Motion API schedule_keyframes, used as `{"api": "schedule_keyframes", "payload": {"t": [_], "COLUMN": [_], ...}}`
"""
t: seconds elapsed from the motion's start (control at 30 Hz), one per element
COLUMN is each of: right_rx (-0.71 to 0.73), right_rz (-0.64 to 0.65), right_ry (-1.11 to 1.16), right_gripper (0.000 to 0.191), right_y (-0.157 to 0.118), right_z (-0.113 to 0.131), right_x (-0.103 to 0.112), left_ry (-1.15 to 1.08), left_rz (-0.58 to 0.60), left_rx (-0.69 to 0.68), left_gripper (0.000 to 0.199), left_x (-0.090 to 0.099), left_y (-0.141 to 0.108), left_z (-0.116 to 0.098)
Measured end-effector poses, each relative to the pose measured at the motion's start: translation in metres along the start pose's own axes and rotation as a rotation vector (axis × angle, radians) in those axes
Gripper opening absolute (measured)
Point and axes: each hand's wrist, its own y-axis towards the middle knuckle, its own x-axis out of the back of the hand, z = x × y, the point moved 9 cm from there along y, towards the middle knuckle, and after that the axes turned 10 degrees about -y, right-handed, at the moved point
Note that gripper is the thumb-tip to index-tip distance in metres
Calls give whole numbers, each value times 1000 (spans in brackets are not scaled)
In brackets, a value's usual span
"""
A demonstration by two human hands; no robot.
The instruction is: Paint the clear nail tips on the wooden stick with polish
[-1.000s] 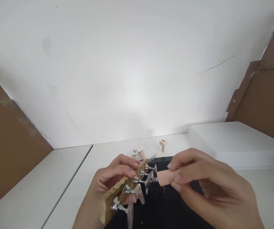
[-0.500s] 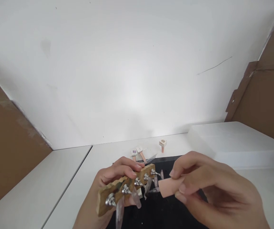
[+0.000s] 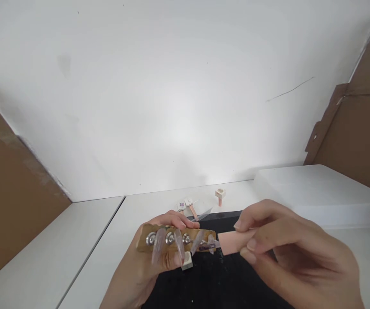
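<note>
My left hand (image 3: 146, 257) grips a wooden nail-tip stand (image 3: 146, 237), thumb below and fingers over the top edge. Several long, translucent false nails (image 3: 178, 245) stick out from its round metal mounts. Between the thumb and fingers of my right hand (image 3: 287, 244) is a nail polish brush, held by its pale pink cap (image 3: 233, 242). The brush end reaches the false nails at the stand's right end; whether bristles touch a nail I cannot tell. Just under my left thumb sits a small white square bottle (image 3: 187, 261), partly hidden.
A black mat (image 3: 210, 283) lies beneath my hands. Behind it are white square bottles with pink caps, two at the left (image 3: 189, 206) and one farther right (image 3: 220, 195). A translucent white box (image 3: 320, 189) stands at the right. Brown cardboard (image 3: 358, 124) flanks the white wall.
My left hand has tilted the stand, so it lies more level and its nails face me more. The brush in my right hand has shifted slightly up and right.
</note>
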Motion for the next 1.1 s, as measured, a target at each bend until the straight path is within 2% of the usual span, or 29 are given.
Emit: {"api": "schedule_keyframes", "payload": {"t": [0.17,0.37,0.5,0.67,0.83,1.1], "right_rx": [19,-4,13,24,41,57], "right_rz": [70,-1,-48,19,81,-2], "right_ry": [-44,-97,-59,-2,-65,-80], "right_gripper": [26,26,25,27,25,26], "right_y": [2,-5,-4,1,1,-4], "right_z": [3,-6,-5,1,2,-2], "right_x": [-5,3,4,-4,-5,1], "left_ry": [-38,-82,-88,-92,-111,-127], "left_rz": [-61,-58,9,-16,-35,-21], "left_rx": [76,71,130,165,166,197], "left_gripper": [23,21,18,22,22,23], "left_x": [-3,3,2,2,2,8], "left_y": [-4,-8,-5,-2,-7,-7], "left_z": [4,8,15,16,15,20]}}
